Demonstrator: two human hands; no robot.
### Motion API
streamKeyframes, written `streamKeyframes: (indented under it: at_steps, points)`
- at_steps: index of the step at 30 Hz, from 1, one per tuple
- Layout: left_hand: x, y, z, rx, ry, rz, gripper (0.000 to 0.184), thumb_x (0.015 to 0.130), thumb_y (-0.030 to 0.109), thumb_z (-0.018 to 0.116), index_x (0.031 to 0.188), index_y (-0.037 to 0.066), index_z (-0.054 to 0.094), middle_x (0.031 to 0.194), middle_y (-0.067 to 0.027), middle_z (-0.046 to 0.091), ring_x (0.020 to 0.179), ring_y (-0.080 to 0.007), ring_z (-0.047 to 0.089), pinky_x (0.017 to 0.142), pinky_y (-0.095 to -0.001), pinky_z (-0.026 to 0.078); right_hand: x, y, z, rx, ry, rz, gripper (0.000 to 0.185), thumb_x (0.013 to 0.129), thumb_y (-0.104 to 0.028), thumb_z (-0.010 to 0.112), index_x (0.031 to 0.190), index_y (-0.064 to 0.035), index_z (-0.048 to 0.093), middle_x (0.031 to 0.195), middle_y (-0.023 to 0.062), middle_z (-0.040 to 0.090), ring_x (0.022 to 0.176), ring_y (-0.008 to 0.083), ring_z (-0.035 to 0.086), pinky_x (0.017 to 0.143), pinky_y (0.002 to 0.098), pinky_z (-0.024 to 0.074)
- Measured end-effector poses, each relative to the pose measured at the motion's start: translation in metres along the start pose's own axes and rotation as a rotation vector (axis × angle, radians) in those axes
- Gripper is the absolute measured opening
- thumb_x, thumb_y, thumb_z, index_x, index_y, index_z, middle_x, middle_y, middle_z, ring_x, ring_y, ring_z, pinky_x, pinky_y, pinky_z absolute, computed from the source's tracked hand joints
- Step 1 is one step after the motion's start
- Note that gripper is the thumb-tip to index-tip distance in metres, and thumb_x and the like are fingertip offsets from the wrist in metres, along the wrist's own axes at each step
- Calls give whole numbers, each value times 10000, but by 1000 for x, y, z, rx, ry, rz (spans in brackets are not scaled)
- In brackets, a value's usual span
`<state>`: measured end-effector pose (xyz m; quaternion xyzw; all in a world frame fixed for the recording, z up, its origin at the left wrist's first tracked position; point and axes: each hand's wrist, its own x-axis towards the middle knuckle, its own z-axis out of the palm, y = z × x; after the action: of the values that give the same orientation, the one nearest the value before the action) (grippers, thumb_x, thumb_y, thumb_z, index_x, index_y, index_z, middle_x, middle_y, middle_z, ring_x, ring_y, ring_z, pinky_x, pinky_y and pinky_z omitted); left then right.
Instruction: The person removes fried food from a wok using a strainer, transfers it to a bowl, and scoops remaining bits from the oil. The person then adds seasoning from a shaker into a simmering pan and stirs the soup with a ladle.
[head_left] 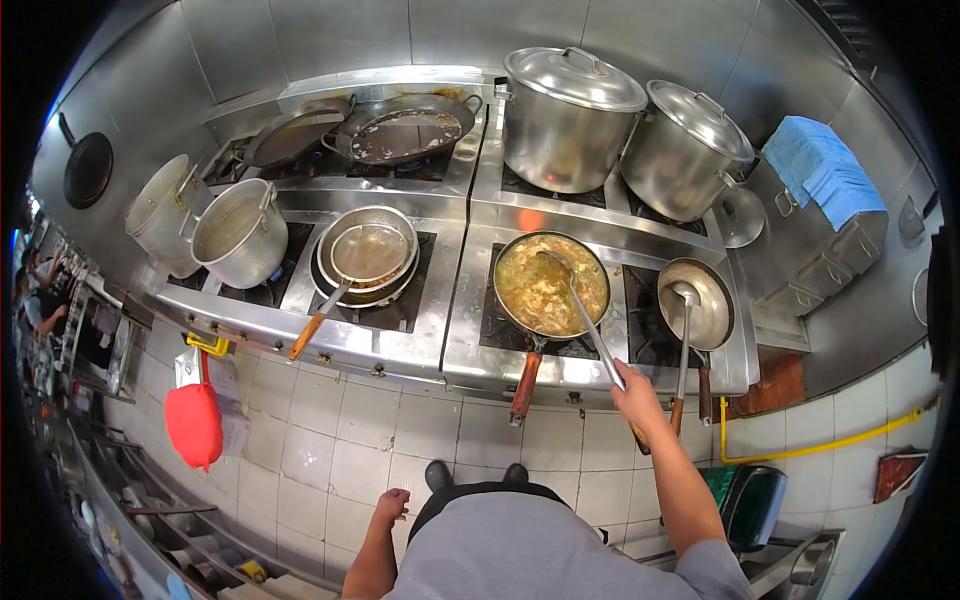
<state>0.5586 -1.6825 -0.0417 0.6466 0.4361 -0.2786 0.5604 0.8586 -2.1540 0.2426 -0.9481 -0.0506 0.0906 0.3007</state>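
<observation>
My right hand (pixel 638 395) is closed around the metal handle of a ladle (pixel 594 330). The ladle's bowl is partly sunk in a yellowish soup with egg-like shreds and green bits (pixel 540 290). That soup fills a frying pan (pixel 497 262) on the front burner, its wooden handle (pixel 525 388) pointing towards me. Beside my body, away from the stove, hangs my left hand (pixel 393 504), its fingers curled and nothing visible in them. To the right of the soup, a second pan (pixel 715 310) holds another ladle (pixel 687 335).
Two lidded stockpots (pixel 570 130) stand behind the soup pan. Two woks (pixel 410 130) sit at the back left. Nearer left are a deep pot (pixel 238 235) and a strainer (pixel 368 250) over stacked pans. Blue towels (pixel 825 175) hang at right; a red bag (pixel 193 420) hangs at left.
</observation>
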Motion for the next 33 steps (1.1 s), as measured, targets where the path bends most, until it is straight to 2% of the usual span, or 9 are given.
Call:
streamKeyframes:
  at_steps: [4, 6, 7, 12, 15, 21, 23, 30, 33]
  points:
    - [0, 2, 0, 18, 1, 2, 327, 881, 311, 612, 1074, 48, 646, 914, -66, 652, 703, -213, 651, 512, -328, 536, 12, 10, 5, 91, 1, 60, 546, 834, -111, 567, 1349, 40, 463, 1171, 304, 569, 1071, 438, 559, 948, 422, 442]
    - [1, 1, -1, 19, 3, -1, 328, 881, 312, 613, 1075, 49, 646, 917, -67, 654, 702, -213, 653, 512, -326, 535, 19, 23, 11, 120, 3, 89, 535, 857, -112, 536, 1362, 42, 445, 1062, 281, 613, 863, 372, 646, 785, 411, 523]
    - [1, 1, -1, 16, 1, 0, 329, 882, 312, 612, 1074, 48, 646, 916, -68, 654, 703, -215, 654, 513, -324, 534, 15, 7, 3, 120, 4, 90, 535, 857, -112, 536, 1362, 42, 445, 1062, 281, 613, 863, 372, 646, 785, 411, 523]
    - [1, 1, 0, 18, -4, -5, 327, 884, 312, 609, 1074, 48, 646, 922, -72, 653, 713, -219, 656, 509, -320, 533, 6, -13, -12, 216, -125, 221, 473, 926, -124, 454, 1372, 28, 417, 836, 175, 621, 498, 184, 592, 437, 348, 481]
    - [-2, 2, 3, 24, -7, -3, 323, 886, 310, 612, 1071, 48, 646, 927, -71, 650, 713, -216, 652, 499, -320, 533, 0, -16, -23, 263, -225, 250, 444, 932, -116, 442, 1351, 30, 426, 780, 73, 548, 497, 141, 557, 432, 306, 485]
    - [2, 4, 7, 21, -18, -17, 327, 886, 313, 619, 1079, 50, 643, 925, -68, 646, 696, -205, 636, 494, -323, 530, -14, -17, -33, 410, -271, 260, 278, 947, -118, 432, 1187, 5, 500, 787, 65, 544, 488, 135, 545, 417, 305, 459]
    - [4, 5, 7, 49, -56, -16, 308, 913, 321, 593, 1112, 86, 606, 988, -71, 641, 759, -229, 639, 597, -359, 536, -15, -18, -37, 449, -299, 284, 267, 948, -122, 448, 1178, 0, 505, 794, 59, 541, 494, 128, 544, 417, 300, 460]
    - [5, 8, 7, 41, -62, -19, 299, 924, 316, 583, 1119, 89, 601, 998, -61, 636, 756, -222, 633, 599, -360, 534, -22, -31, -49, 566, -414, 323, 224, 927, -131, 547, 1117, -14, 539, 802, 20, 537, 525, 94, 532, 433, 269, 471]
    - [7, 5, 8, 14, -33, -4, 314, 890, 305, 617, 1091, 64, 640, 927, -65, 647, 706, -211, 642, 511, -332, 524, -22, -33, -57, 623, -441, 356, 218, 909, -122, 571, 1102, -20, 560, 808, 13, 549, 549, 90, 536, 451, 258, 475]
